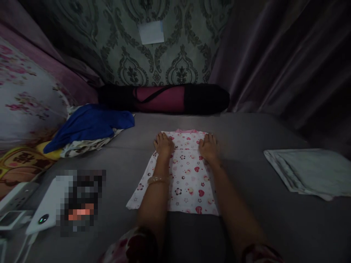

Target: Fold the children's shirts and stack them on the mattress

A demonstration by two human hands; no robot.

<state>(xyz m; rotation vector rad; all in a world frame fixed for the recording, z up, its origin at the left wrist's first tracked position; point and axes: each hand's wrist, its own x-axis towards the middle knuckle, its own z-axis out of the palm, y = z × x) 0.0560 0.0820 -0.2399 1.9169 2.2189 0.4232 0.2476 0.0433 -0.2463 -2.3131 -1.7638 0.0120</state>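
Observation:
A small white child's garment (186, 179) with a heart-and-flower print and a pink collar lies spread out on a grey sheet. Its hem is wider than its top and points toward me. My left hand (164, 143) rests on its upper left corner, fingers apart and pressed down on the cloth. On the upper right corner lies my right hand (208, 146), likewise flat with the fingers stretched forward. A pale bangle (159, 180) circles my left wrist. Both forearms cover parts of the garment's sides.
Blue cloth (93, 122) lies in a heap to the left. Closer on that side are a white power bank (45, 208) with a cable and a power strip (19, 197). Folded pale cloth (312, 171) sits at right. A black-and-pink long bag (164, 98) lies along the wall.

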